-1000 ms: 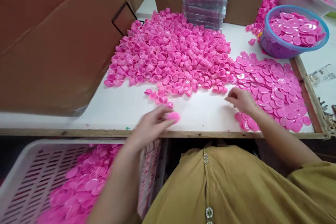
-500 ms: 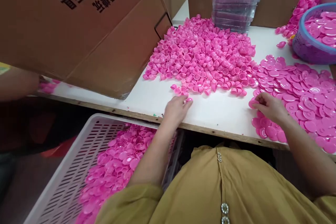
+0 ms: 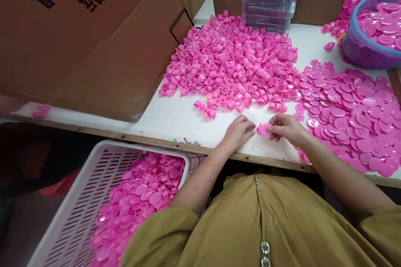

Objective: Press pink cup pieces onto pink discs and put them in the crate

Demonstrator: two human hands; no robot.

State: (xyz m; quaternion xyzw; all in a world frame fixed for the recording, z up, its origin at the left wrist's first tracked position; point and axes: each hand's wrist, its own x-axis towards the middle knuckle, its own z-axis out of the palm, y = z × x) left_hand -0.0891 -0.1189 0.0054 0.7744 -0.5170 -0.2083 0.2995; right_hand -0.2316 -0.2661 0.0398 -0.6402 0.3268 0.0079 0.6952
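My right hand [image 3: 286, 128] pinches a pink toy saucer [image 3: 265, 129] just above the white table, near its front edge. Close by on the left is my left hand [image 3: 239, 132], its fingers curled and its tips almost at the saucer. A small pink bump shows at the saucer's left rim; whether my left fingers hold it is unclear. Beyond both hands spreads a large heap of small pink toy cups [image 3: 232, 62], with a few strays at its near left. Loose pink saucers [image 3: 347, 112] lie in a broad pile to the right.
A big cardboard box [image 3: 94, 50] overhangs the table at left. Below it stands a white slotted crate [image 3: 75, 200] of pink pieces. Stacked clear plastic boxes [image 3: 271, 2] are behind the cups. A blue-purple basket [image 3: 357, 46] of saucers sits at far right. Small coloured scraps [image 3: 188, 142] dot the front edge.
My right hand has carried a saucer leftward from the saucer pile. My left hand has moved right, away from the stray cups, so the hands now nearly meet. The view has shifted slightly.
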